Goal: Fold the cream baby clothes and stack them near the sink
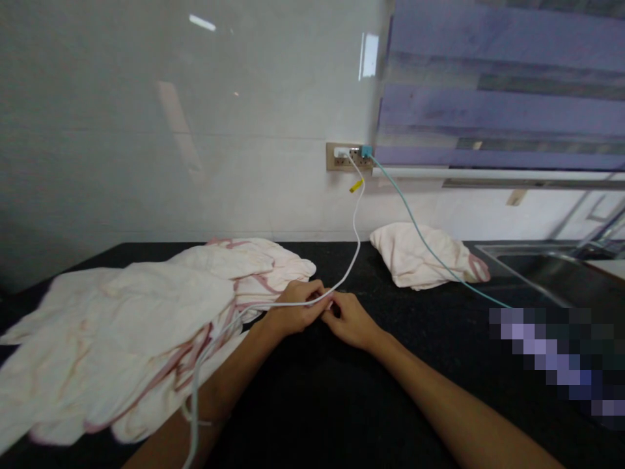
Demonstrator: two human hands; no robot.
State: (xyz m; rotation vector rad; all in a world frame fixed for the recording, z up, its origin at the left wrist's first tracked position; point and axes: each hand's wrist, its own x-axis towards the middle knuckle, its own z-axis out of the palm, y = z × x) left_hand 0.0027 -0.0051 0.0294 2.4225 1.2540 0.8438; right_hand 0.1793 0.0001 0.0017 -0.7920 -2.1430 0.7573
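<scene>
The thin white charging cable [355, 225] hangs from a white plug in the beige wall socket [344, 157], drops to the black stone table [303, 391], and passes through both hands at the table's middle. The left hand [293, 309] has its fingers closed around the cable; the right hand [349, 319], touching the left, pinches the same stretch between its fingers. From the left hand the cable runs on over the left forearm toward the lower edge of the view.

The step in hand looks like gathering or straightening the slack. A next move would call for a steady hold in one hand while the other slides along, without tugging the plug.

Just beside the left hand lies a large rumpled cream cloth with pink trim [127, 326]. Beyond the right hand sits a smaller folded cream cloth [415, 251], crossed by a pale teal cable [430, 251] from the same socket. A steel sink [551, 267] is at far right.
</scene>
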